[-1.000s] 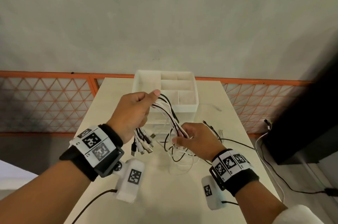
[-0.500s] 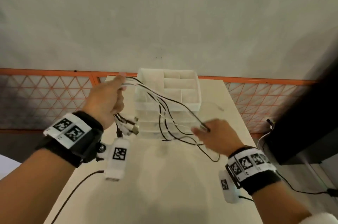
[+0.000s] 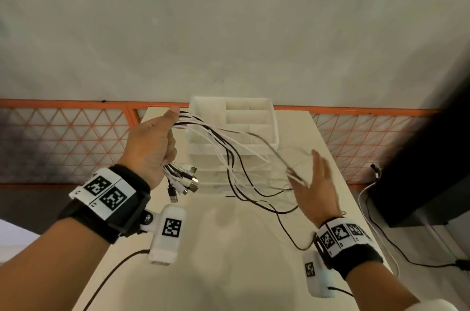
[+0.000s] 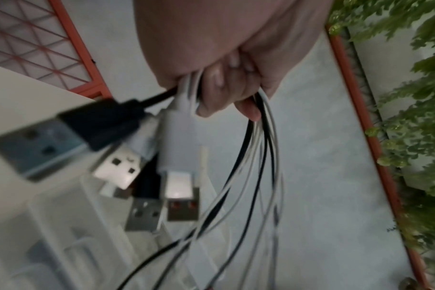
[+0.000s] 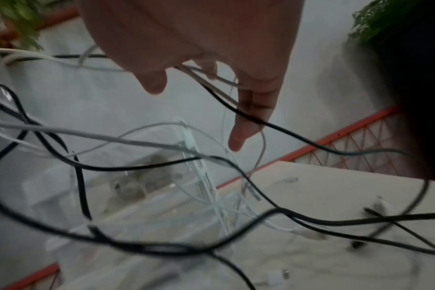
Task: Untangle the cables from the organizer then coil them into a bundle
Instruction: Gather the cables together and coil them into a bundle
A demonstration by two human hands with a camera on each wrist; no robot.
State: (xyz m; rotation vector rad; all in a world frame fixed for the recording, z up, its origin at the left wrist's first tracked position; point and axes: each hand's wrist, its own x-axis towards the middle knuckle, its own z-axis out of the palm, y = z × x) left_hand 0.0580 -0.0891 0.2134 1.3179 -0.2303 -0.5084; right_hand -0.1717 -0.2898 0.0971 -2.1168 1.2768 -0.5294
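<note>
Whereas half a second ago the right hand was pinching the strands low beside the organizer, the head view now lists it with fingers straight and spread, strands merely draped over the fingertips; the left hand has risen further up and to the left. Judgement: the lengths are being drawn out and released so they can hang free, untangling largely done, coiling not begun.

Head view.
- Bunch of thin black and white USB cables: clenched in the left fist, plug ends hanging below it, free lengths arcing rightward in front of the organizer and trailing onto the table.
- White plastic compartmented desk organizer: upright at the far end of the pale rectangular table; no cable visibly lies inside its top compartments.

Left wrist view.
- Left hand: fingers curled tight round the bunch; black and white USB plugs dangle beneath, loops falling away to the right.

Right wrist view.
- Right hand: fingers extended and apart, nothing clasped; one black and one white strand cross the fingers, resting there only.
- Remaining strands: loose overlapping loops above the organizer and tabletop, blurred.
</note>
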